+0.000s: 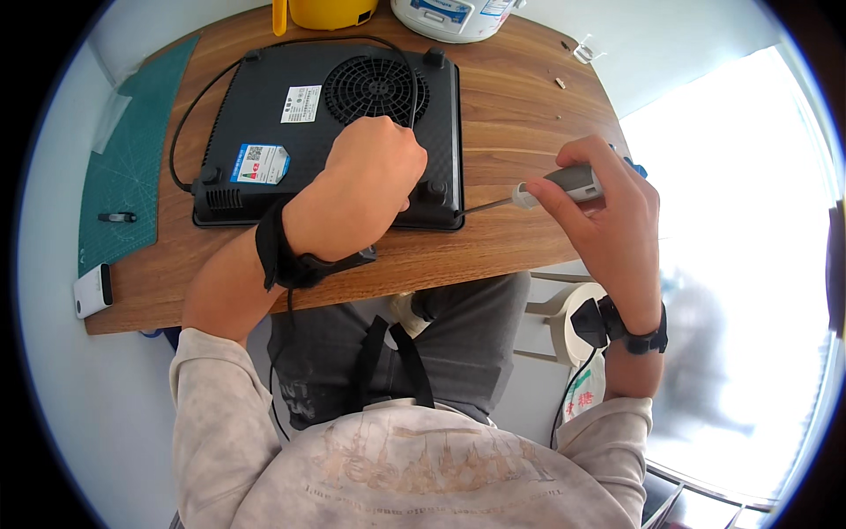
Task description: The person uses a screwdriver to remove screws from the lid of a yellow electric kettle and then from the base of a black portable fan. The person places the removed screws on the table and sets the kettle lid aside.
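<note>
A black induction cooker [264, 97] lies upside down on the wooden table, its round fan grille and stickers facing up. My left hand [374, 172] is closed over its front right part, knuckles up; the fingers are mostly hidden, so what they hold cannot be made out. The black power cord [204, 88] loops over the cooker and passes out of sight at my left hand. My right hand [612, 189] grips a screwdriver [573, 182] by its grey and white handle. Its thin shaft points left, the tip at the cooker's front right corner.
A green cutting mat [132, 167] on the left carries a small black object [117, 217]. A white box-shaped device [92, 291] sits at the table's left corner. At the back stand a yellow container [330, 13] and a white appliance [454, 22]. Small bits [560, 84] lie at the right.
</note>
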A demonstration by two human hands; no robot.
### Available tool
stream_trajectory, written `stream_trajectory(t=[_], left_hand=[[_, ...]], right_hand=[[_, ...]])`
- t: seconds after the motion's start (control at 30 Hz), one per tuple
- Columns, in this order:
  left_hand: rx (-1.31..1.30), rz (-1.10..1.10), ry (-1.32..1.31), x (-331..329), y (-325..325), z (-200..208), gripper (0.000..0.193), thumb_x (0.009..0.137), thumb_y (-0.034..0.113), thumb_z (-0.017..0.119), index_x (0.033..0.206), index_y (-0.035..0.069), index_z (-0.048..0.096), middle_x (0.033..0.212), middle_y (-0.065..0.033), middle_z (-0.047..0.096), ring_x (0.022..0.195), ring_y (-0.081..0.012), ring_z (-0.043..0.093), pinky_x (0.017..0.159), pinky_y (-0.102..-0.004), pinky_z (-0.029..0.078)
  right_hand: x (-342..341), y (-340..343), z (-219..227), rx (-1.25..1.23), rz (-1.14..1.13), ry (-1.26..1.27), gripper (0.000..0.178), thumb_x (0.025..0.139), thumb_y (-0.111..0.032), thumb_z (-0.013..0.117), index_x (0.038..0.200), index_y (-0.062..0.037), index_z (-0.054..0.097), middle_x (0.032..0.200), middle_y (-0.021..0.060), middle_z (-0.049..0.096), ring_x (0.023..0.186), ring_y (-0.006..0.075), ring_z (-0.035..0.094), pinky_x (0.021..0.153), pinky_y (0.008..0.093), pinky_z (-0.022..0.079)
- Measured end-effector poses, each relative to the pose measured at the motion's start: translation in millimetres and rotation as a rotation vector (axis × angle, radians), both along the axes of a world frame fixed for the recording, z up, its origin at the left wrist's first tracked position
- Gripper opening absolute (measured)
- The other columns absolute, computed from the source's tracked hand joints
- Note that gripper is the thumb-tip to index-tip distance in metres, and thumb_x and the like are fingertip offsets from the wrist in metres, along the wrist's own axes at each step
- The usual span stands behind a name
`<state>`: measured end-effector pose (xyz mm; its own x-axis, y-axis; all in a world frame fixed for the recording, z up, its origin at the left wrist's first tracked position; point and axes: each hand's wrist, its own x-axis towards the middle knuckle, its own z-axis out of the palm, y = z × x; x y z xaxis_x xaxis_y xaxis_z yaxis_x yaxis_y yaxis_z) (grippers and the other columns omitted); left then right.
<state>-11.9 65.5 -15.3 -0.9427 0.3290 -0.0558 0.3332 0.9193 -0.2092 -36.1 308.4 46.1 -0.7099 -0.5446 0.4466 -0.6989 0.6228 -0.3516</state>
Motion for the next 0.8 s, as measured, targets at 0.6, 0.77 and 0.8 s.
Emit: stream_trajectory(t=[0.6, 0.77, 0.8], left_hand=[[0.392, -0.226, -0.13, -4.9, 10.3, 18.9, 0.042, 0.083, 0.028, 0.08, 0.11, 0.005, 0.057, 0.098, -0.0106, 0.06, 0.093, -0.0293, 0.065, 0.075, -0.0411, 0.053], [0.43, -0.342, 0.039, -11.3, 4.6, 2.0, 0.03, 0.086, 0.022, 0.077, 0.101, 0.003, 0.059, 0.096, -0.0118, 0.061, 0.094, -0.0299, 0.065, 0.079, -0.0422, 0.053], [0.401, -0.311, 0.0, -13.1, 6.7, 3.0, 0.028, 0.086, 0.022, 0.077, 0.099, 0.003, 0.06, 0.095, -0.0115, 0.061, 0.095, -0.0298, 0.065, 0.08, -0.0416, 0.053]], right_hand=[[23.4, 52.2, -53.3, -0.538, -0.227, -0.314, 0.025, 0.091, -0.002, 0.076, 0.106, -0.0049, 0.056, 0.092, 0.0046, 0.065, 0.077, 0.0087, 0.062, 0.066, 0.023, 0.053], [34.0, 49.2, -63.0, -0.618, -0.217, -0.217, 0.028, 0.087, -0.007, 0.08, 0.103, -0.0041, 0.058, 0.09, 0.0039, 0.071, 0.079, 0.0076, 0.065, 0.069, 0.0224, 0.052], [34.9, 49.9, -66.3, -0.61, -0.225, -0.219, 0.028, 0.087, -0.006, 0.08, 0.104, -0.004, 0.058, 0.092, 0.0045, 0.072, 0.08, 0.0081, 0.066, 0.07, 0.0228, 0.052]])
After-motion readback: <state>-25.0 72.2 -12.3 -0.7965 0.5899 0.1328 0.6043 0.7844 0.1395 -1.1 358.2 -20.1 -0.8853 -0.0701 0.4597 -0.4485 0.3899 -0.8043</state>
